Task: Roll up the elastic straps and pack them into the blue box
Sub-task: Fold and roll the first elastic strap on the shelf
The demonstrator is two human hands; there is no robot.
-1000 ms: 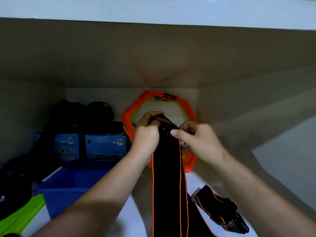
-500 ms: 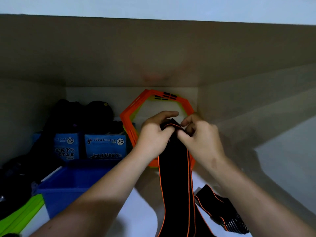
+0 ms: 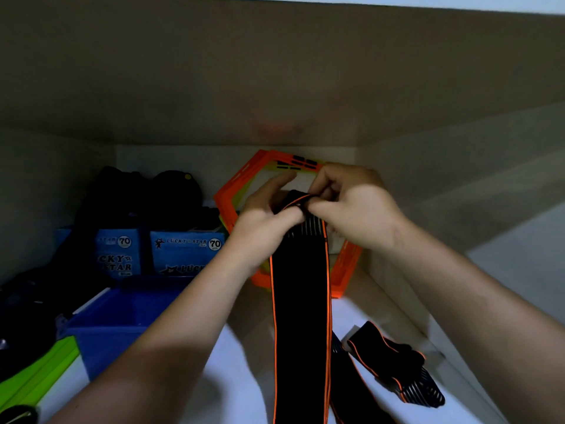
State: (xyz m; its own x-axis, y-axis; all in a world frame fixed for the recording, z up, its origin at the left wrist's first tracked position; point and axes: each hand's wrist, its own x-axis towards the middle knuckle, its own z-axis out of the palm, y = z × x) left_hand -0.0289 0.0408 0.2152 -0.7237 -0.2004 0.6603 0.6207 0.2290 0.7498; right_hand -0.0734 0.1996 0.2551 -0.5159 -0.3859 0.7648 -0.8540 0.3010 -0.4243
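Left hand [image 3: 269,221] and right hand [image 3: 351,209] both pinch rolled top of elastic strap [image 3: 301,286]; blue box [image 3: 113,319] at left.

blue box [image 3: 107,350] top open | orange frame [image 3: 347,270] blocks rear | loose strap [image 3: 394,362] lies right

Only legible print sits on 2 light-blue cartons, mid-left of frame. On the right carton [image 3: 186,252]: "LUCKY STAR" in small white caps along the top w/ a star figure at left, "70" in a white circle at top right, and a bigger "LUCK…" lower down, cut off at the blue box [image 3: 107,341] rim. On the left carton [image 3: 117,255]: small "…STAR", "70" in a circle, large "…CKY STAR" over 2 lines. Fine print is too small to read.
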